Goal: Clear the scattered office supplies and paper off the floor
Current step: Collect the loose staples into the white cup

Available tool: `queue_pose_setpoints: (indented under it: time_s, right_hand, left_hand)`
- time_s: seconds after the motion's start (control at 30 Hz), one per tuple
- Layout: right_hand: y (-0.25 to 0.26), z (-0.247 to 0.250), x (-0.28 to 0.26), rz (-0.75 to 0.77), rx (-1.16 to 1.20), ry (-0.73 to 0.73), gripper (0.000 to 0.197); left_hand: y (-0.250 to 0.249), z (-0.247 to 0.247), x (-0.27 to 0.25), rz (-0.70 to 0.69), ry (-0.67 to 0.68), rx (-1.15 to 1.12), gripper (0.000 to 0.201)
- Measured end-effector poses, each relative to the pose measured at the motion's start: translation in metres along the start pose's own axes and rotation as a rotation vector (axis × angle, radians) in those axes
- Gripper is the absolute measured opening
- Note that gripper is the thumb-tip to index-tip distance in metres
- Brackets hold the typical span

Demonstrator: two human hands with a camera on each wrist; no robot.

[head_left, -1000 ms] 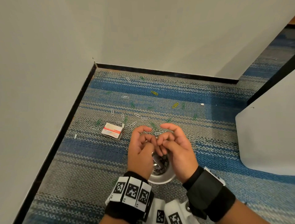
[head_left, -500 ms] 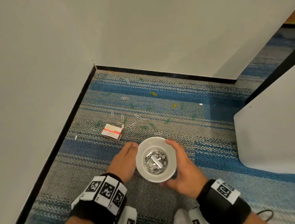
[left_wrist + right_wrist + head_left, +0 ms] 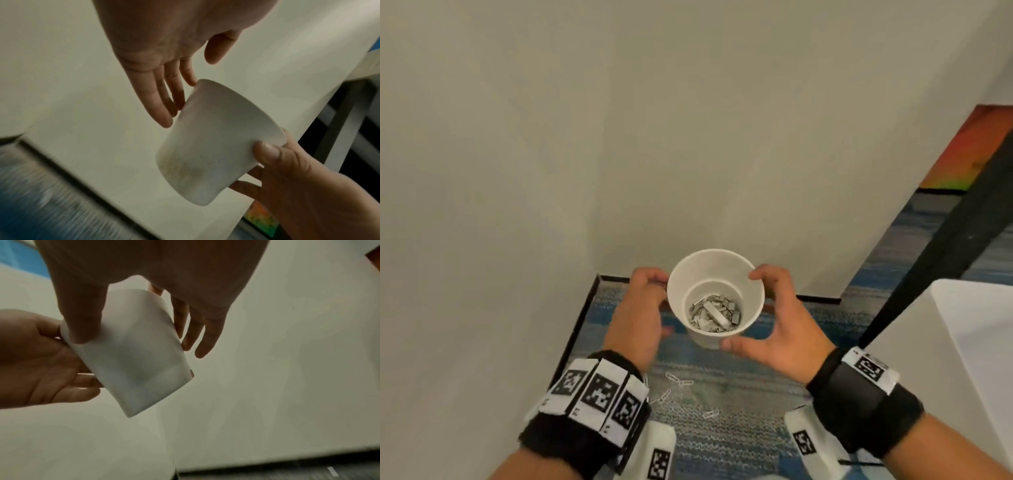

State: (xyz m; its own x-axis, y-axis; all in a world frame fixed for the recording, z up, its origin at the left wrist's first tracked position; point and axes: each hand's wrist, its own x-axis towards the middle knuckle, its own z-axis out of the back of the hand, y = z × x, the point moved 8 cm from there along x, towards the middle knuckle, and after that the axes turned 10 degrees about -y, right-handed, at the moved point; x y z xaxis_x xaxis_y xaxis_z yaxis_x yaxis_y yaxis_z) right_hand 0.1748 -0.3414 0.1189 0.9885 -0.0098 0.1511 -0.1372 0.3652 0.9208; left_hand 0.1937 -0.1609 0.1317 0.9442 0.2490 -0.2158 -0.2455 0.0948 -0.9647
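A white paper cup with a pile of metal staples in its bottom hangs in the air in front of the wall corner. My right hand grips it, thumb on the near wall and fingers round the far side. My left hand lies against the cup's left side with fairly straight fingers; its thumb stands clear of the cup. The wrist views show the cup from below, tilted. Several white paper clips lie on the carpet under my wrists.
Two grey walls meet in a corner with a black baseboard. A white cabinet stands at the right, with a black strip slanting beside it. Striped blue-grey carpet covers the floor. My arms hide most of the floor.
The cup has come up off the carpet between both hands. My view has tilted up toward the wall, so the staple box and most clips have left the picture.
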Motion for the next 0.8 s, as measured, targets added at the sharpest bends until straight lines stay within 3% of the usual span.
queue_pose_setpoints:
  time_s: [0.23, 0.47, 0.57, 0.8]
  right_hand:
    - [0.156, 0.126, 0.062, 0.176, 0.053, -0.306, 0.07]
    - [0.294, 0.242, 0.059, 0.412, 0.026, -0.446, 0.063]
    - [0.34, 0.291, 0.043, 0.463, -0.017, -0.47, 0.053]
    - [0.401, 0.397, -0.016, 0.516, -0.052, -0.657, 0.036]
  left_hand:
    - [-0.209, -0.031, -0.012, -0.358, 0.153, -0.029, 0.044]
    - [-0.354, -0.076, -0.08, -0.784, 0.351, -0.016, 0.077]
    - [-0.407, -0.092, -0.111, -0.925, 0.393, -0.103, 0.072]
    - [-0.478, -0.159, -0.172, -1.08, 0.452, -0.279, 0.047]
